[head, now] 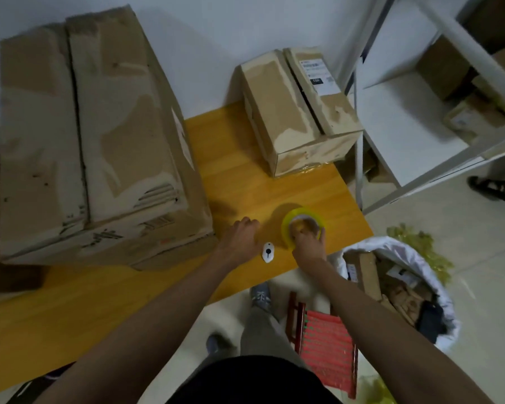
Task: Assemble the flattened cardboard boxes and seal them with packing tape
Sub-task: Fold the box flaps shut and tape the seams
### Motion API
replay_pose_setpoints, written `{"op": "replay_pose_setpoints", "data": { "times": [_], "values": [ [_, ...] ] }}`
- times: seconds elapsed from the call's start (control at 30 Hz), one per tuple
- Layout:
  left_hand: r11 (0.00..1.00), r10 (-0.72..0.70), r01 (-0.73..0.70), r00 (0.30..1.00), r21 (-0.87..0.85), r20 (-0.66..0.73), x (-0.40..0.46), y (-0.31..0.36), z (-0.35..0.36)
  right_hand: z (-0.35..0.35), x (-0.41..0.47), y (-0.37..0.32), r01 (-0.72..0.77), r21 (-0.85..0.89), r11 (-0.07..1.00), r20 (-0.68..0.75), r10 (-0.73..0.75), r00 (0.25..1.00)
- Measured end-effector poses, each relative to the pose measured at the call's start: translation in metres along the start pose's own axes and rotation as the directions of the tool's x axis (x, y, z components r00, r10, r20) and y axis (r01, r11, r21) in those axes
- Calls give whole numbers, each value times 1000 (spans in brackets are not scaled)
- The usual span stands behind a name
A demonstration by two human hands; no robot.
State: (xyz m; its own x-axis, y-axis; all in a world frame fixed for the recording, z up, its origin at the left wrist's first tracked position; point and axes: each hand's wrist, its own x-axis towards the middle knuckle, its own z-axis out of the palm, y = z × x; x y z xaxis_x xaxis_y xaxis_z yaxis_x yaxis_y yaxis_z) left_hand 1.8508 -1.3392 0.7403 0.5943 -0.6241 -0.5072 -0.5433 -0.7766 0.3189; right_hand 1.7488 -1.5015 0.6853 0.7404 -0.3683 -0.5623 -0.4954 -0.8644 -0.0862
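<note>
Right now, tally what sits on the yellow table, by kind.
Cardboard boxes: 2, the large box and the small box
Tape rolls: 1, the yellow tape roll, gripped by the right hand
White cutter: 1, the small white cutter
Total: 4

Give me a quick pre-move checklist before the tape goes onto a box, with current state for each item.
1. Tape roll in hand: ok, the right hand grips it on the table.
2. Left hand free: ok, it holds nothing, fingers curled beside the roll.
3. Small box flaps closed: ok, they meet along the centre seam.
4. Small box seam taped: not ok, a dark open gap shows.
5. Large box seam taped: not ok, no tape visible over its seam.
6. Loose tape end found: cannot tell, the hand covers it.
</note>
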Motion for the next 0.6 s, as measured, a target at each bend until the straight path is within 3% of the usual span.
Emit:
{"op": "replay_pose_setpoints", "data": {
  "times": [0.07, 0.17, 0.3, 0.6],
  "values": [
    [1000, -3, 3, 1000, 2, 2, 0, -1, -5, 2, 0, 2, 23, 34, 999, -32, -22, 999],
    [999, 14, -14, 1000, -38, -14, 1, 0, -14, -5, -6, 8, 39, 256, 966, -106, -12, 994],
    [984, 65, -74, 996, -160, -57, 2, 13, -29, -30, -27, 15, 143, 558, 818, -187, -45, 981],
    [938, 229, -282, 940, -200, -253, -29, 55, -70, -70, -105, 8, 325, 681, 656, -388, -54, 920]
  ]
}}
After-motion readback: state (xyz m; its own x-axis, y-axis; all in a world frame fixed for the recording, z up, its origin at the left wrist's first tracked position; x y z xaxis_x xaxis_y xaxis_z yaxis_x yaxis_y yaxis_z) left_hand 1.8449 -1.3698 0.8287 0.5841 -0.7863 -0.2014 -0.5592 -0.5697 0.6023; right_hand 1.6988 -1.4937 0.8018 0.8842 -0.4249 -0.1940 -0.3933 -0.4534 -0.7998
